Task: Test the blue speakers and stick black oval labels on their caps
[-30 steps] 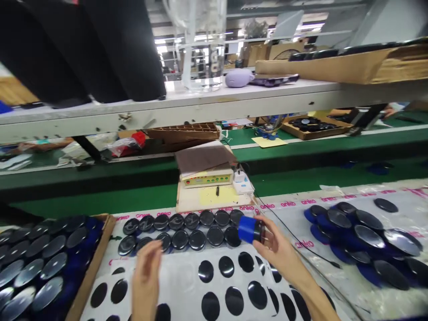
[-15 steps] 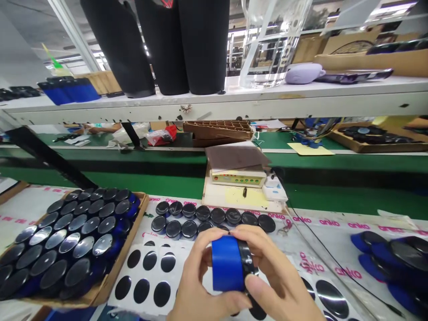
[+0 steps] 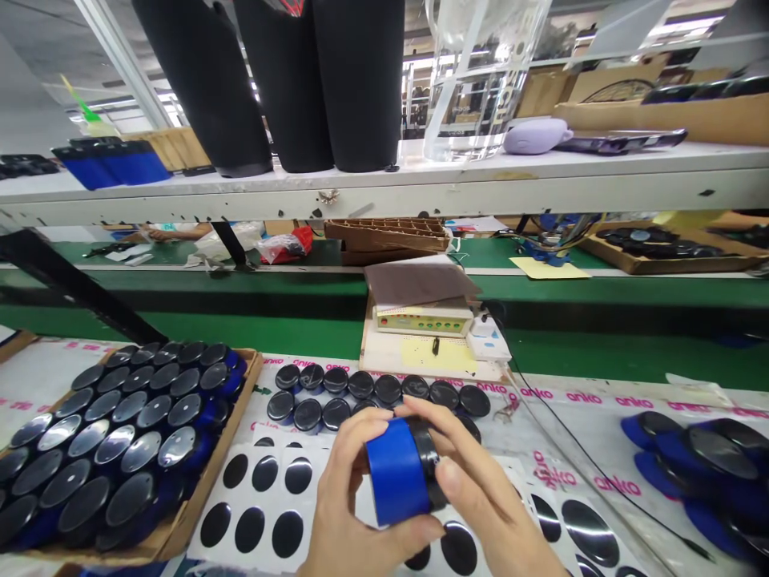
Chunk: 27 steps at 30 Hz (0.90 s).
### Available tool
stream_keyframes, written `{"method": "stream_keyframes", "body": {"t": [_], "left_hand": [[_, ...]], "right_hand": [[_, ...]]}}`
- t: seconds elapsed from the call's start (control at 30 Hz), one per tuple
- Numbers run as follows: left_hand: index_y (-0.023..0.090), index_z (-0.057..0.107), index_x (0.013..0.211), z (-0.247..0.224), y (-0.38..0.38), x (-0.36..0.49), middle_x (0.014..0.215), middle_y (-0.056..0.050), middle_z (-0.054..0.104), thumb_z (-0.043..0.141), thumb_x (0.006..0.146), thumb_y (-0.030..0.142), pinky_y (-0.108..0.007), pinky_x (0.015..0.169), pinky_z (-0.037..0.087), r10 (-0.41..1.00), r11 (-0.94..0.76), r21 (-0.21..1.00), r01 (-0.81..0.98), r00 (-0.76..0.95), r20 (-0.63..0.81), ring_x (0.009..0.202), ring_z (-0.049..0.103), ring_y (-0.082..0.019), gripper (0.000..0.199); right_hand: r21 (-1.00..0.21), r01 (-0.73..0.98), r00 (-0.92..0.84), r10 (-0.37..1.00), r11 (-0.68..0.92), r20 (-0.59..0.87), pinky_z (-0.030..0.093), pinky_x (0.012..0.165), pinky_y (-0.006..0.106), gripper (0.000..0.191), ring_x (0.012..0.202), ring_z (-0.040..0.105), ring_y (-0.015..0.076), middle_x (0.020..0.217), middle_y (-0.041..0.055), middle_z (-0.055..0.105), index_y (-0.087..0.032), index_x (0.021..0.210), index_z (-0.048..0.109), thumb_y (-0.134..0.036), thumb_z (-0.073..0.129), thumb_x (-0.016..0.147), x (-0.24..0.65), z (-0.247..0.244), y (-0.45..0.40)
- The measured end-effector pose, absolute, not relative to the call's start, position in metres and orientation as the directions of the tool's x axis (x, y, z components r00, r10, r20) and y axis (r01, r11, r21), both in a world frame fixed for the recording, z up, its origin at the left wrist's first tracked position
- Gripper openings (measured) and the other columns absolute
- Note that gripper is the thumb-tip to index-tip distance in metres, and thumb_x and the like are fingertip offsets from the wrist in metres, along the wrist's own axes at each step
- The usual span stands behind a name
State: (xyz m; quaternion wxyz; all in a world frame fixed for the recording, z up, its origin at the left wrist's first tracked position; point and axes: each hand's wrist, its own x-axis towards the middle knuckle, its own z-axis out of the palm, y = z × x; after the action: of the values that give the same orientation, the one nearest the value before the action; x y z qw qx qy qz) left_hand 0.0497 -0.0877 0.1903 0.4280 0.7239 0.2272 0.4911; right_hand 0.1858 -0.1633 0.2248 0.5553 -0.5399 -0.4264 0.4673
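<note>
A short blue cylinder with a black end (image 3: 396, 471) is held sideways between my two hands, above a sheet of round black stickers (image 3: 249, 529). My left hand (image 3: 354, 497) wraps round the blue side, thumb below and fingers above. On the black end, to the right, my right hand (image 3: 474, 489) grips with its thumb in front and fingers over the top. Just beyond my hands, similar black-topped cylinders (image 3: 361, 386) stand in two rows. More round black stickers (image 3: 589, 529) lie to the right of my right hand.
To the left, a cardboard tray (image 3: 234, 433) is packed with black-topped blue cylinders. Loose blue and black pieces (image 3: 714, 457) lie at right. Behind stands a cream control box (image 3: 424, 319) with a cable (image 3: 577, 437). A shelf (image 3: 372, 192) crosses above, carrying black sleeves and a clear jug.
The cylinder has tilted slightly and shifted a little left in my hands. My right fingers have moved along its black end. The whole view has shifted slightly.
</note>
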Motion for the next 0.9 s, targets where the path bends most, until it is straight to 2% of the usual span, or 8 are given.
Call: {"method": "stream_keyframes", "body": {"t": [0.1, 0.27, 0.43, 0.53, 0.67, 0.77, 0.83, 0.9], "left_hand": [[0.027, 0.045, 0.121, 0.190, -0.088, 0.049, 0.119, -0.008, 0.053, 0.072, 0.069, 0.051, -0.027, 0.086, 0.053, 0.728, -0.582, 0.812, -0.052, 0.411, 0.548, 0.112, 0.056, -0.021, 0.063], [0.021, 0.044, 0.120, 0.196, -0.086, 0.049, 0.117, -0.011, 0.053, 0.070, 0.074, 0.044, -0.032, 0.093, 0.050, 0.607, -0.754, 0.654, 0.057, 0.440, 0.661, 0.114, 0.054, -0.021, 0.058], [0.017, 0.046, 0.117, 0.202, -0.084, 0.049, 0.117, -0.012, 0.053, 0.069, 0.076, 0.039, -0.029, 0.092, 0.051, 0.497, -0.859, 0.494, 0.133, 0.452, 0.741, 0.111, 0.056, -0.019, 0.052], [0.015, 0.048, 0.115, 0.199, -0.086, 0.048, 0.119, -0.013, 0.052, 0.070, 0.076, 0.032, -0.030, 0.092, 0.052, 0.456, -0.888, 0.424, 0.178, 0.460, 0.762, 0.110, 0.057, -0.020, 0.048], [0.016, 0.051, 0.111, 0.196, -0.090, 0.049, 0.114, -0.013, 0.056, 0.073, 0.073, 0.027, -0.030, 0.087, 0.055, 0.437, -0.898, 0.357, 0.258, 0.419, 0.796, 0.103, 0.060, -0.020, 0.046], [0.019, 0.052, 0.111, 0.197, -0.090, 0.049, 0.113, -0.012, 0.058, 0.075, 0.070, 0.027, -0.030, 0.083, 0.057, 0.475, -0.879, 0.402, 0.258, 0.386, 0.791, 0.100, 0.062, -0.021, 0.048], [0.021, 0.051, 0.114, 0.198, -0.089, 0.047, 0.112, -0.011, 0.060, 0.076, 0.068, 0.031, -0.033, 0.083, 0.057, 0.567, -0.823, 0.531, 0.204, 0.364, 0.739, 0.102, 0.062, -0.023, 0.054], [0.023, 0.050, 0.117, 0.200, -0.088, 0.045, 0.111, -0.010, 0.061, 0.077, 0.066, 0.040, -0.037, 0.082, 0.057, 0.672, -0.725, 0.683, 0.091, 0.310, 0.673, 0.102, 0.062, -0.025, 0.059]], "right_hand": [[-0.975, -0.191, 0.190, 0.970, -0.114, -0.151, 0.038, 0.099, 0.042, 0.050, 0.124, 0.042, 0.0290, 0.136, 0.0040, 0.046, -0.032, 0.129, 0.049, -0.057, 0.046, 0.085, 0.185, 0.226, -0.166], [-0.952, -0.287, 0.151, 0.977, -0.103, -0.151, 0.040, 0.093, 0.039, 0.047, 0.117, 0.047, 0.0272, 0.133, 0.0031, 0.049, -0.032, 0.122, 0.051, -0.055, 0.049, 0.081, 0.186, 0.226, -0.161], [-0.929, -0.362, 0.123, 0.984, -0.078, -0.131, 0.044, 0.074, 0.033, 0.042, 0.102, 0.056, 0.0253, 0.126, 0.0044, 0.056, -0.028, 0.114, 0.055, -0.037, 0.052, 0.074, 0.187, 0.226, -0.153], [-0.918, -0.387, 0.155, 0.975, -0.089, -0.159, 0.044, 0.076, 0.034, 0.045, 0.103, 0.056, 0.0249, 0.122, 0.0024, 0.058, -0.027, 0.107, 0.058, -0.023, 0.048, 0.063, 0.184, 0.231, -0.152], [-0.911, -0.406, 0.204, 0.964, -0.075, -0.170, 0.043, 0.083, 0.037, 0.045, 0.109, 0.053, 0.0264, 0.119, 0.0029, 0.060, -0.026, 0.100, 0.060, -0.020, 0.043, 0.059, 0.180, 0.237, -0.149], [-0.919, -0.387, 0.189, 0.969, -0.073, -0.156, 0.045, 0.085, 0.038, 0.043, 0.109, 0.053, 0.0264, 0.120, 0.0031, 0.059, -0.025, 0.100, 0.060, -0.020, 0.042, 0.061, 0.180, 0.236, -0.149], [-0.936, -0.348, 0.161, 0.981, -0.049, -0.111, 0.045, 0.089, 0.039, 0.042, 0.113, 0.052, 0.0265, 0.125, 0.0036, 0.056, -0.027, 0.110, 0.057, -0.025, 0.046, 0.070, 0.179, 0.235, -0.151], [-0.946, -0.323, 0.121, 0.990, -0.035, -0.078, 0.043, 0.095, 0.040, 0.046, 0.121, 0.046, 0.0275, 0.134, 0.0039, 0.049, -0.030, 0.125, 0.051, -0.038, 0.051, 0.080, 0.176, 0.235, -0.158]]}}
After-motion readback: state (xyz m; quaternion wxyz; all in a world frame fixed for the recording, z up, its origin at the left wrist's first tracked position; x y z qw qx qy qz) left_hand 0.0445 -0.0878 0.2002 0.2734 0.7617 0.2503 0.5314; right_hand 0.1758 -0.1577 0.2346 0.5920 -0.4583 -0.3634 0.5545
